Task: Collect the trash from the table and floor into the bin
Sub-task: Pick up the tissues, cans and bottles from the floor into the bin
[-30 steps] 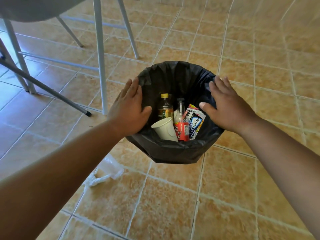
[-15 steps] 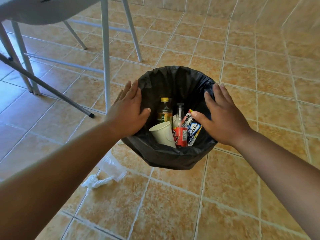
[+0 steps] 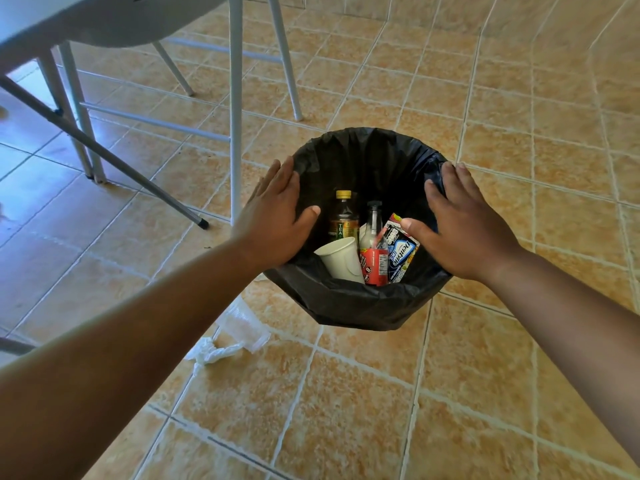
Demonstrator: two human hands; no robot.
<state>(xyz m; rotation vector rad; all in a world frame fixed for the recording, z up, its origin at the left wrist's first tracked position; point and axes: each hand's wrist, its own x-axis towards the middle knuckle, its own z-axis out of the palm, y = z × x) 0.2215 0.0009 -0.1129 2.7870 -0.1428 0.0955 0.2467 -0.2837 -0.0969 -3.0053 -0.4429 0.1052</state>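
A bin with a black liner (image 3: 367,306) stands on the tiled floor. My left hand (image 3: 273,220) lies over its left rim and my right hand (image 3: 460,230) over its right rim, thumbs inside, holding the bin between them. Inside are a tea bottle with a yellow cap (image 3: 343,220), a white paper cup (image 3: 341,259), a red-labelled bottle (image 3: 374,261) and a gum pack (image 3: 401,254). A clear plastic cup (image 3: 242,323) and a crumpled white tissue (image 3: 211,353) lie on the floor by the bin's near left side, partly behind my left forearm.
A white table (image 3: 104,19) fills the upper left. Its grey metal legs (image 3: 235,133) come down just left of the bin, and a slanted brace (image 3: 138,178) ends near my left wrist. Orange floor tiles (image 3: 519,98) stretch to the right and behind the bin.
Both hands stay on the bin's rim; the right hand has slid further onto it. The table leg now stands closer to the bin in view.
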